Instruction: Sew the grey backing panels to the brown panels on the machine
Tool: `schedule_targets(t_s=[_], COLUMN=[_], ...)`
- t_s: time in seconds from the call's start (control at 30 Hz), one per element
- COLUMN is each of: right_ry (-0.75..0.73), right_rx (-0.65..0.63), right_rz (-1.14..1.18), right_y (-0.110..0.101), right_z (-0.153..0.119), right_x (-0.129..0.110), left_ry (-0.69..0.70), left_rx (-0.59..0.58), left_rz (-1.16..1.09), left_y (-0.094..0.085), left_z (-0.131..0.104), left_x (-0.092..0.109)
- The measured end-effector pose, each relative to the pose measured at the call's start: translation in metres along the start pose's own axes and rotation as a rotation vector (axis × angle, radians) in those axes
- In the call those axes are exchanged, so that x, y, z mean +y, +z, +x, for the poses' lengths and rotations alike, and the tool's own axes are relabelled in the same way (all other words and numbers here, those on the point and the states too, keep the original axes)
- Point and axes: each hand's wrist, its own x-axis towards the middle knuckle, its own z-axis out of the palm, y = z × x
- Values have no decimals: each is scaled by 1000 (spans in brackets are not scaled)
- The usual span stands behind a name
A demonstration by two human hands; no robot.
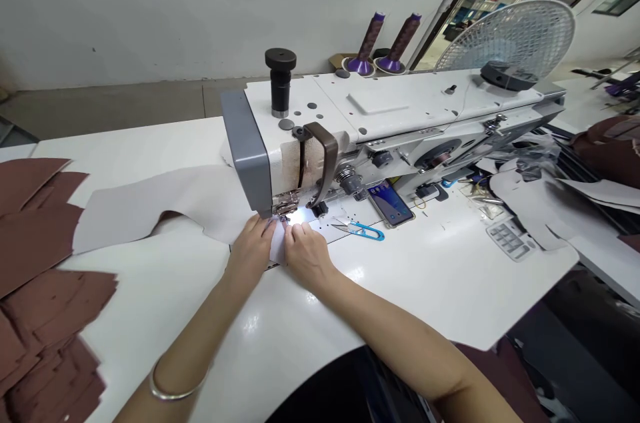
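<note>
A white and grey sewing machine (310, 109) stands on the white table, its lamp lit at the needle area. A pale grey fabric piece (165, 199) runs from the left under the machine head. My left hand (253, 243) presses on it, left of the presser foot (284, 215), fingertips partly hidden by the head. Just right of the foot, my right hand (307, 253) has its fingers bent together on the same material. Between both hands a narrow strip of the pale piece shows.
Blue thread snips (365, 230) and a phone (391, 203) lie right of my hands. Stacked brown pieces (45, 276) cover the left side. Thread cones (370, 43) and a fan (515, 36) stand behind; pale pieces (530, 199) lie right.
</note>
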Motion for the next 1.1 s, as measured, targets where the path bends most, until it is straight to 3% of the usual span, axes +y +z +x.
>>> schedule_targets(t_s=[0.13,0.3,0.43,0.73,1.1], right_ry=[8,24,42,-28,-71], right_rx=[31,33,-11,-5,50], right_rz=[-21,-2,21,54,34], right_y=[3,1,-4,0,0], right_z=[4,2,-3,-4,0], right_x=[-1,1,1,0,2], left_ry=[11,31,-1,-30,-30], left_rx=[39,156,123,97,105], left_rz=[30,16,-4,-90,-42], left_y=[-1,0,1,10,9], left_z=[2,-4,-7,-5,-8], left_x=[0,24,37,21,21])
